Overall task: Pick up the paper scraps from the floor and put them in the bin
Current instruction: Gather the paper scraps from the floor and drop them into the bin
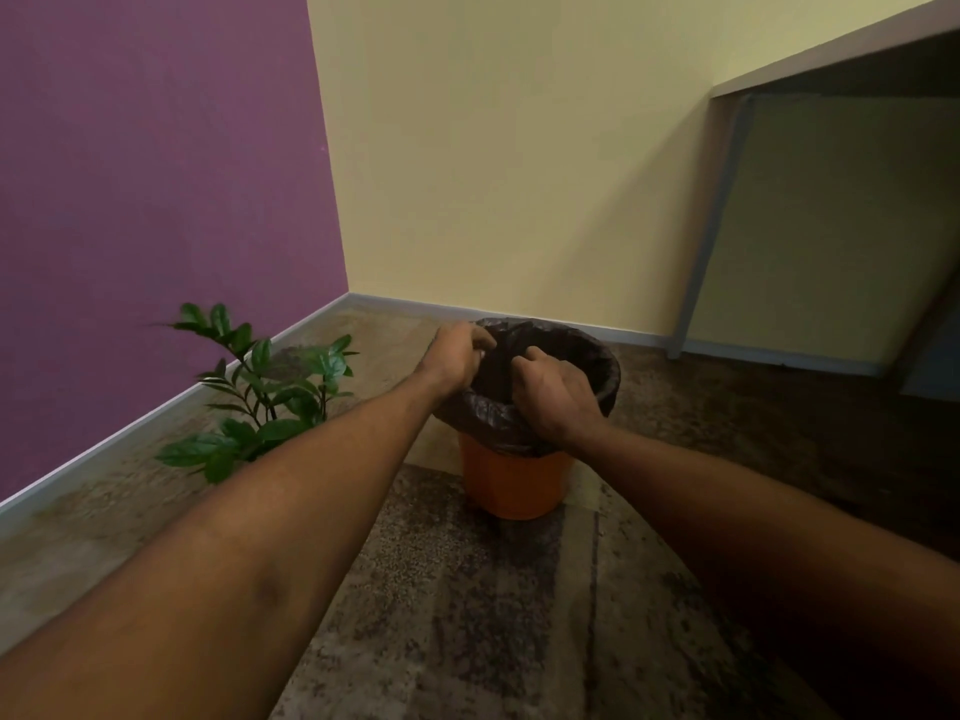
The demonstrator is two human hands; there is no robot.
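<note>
An orange bin [511,485] lined with a black plastic bag [597,356] stands on the carpet near the room's corner. Both my arms reach out over it. My left hand [457,356] is curled at the bin's left rim, and a small white bit shows between its fingers. My right hand [550,397] hovers over the bin's mouth with fingers bent downward; whether it holds anything is hidden. No paper scraps show on the floor in this view.
A green potted plant [265,392] stands left of the bin by the purple wall [156,200]. A grey desk [831,70] with its leg [696,283] is at the right. Mottled carpet [467,615] lies between me and the bin.
</note>
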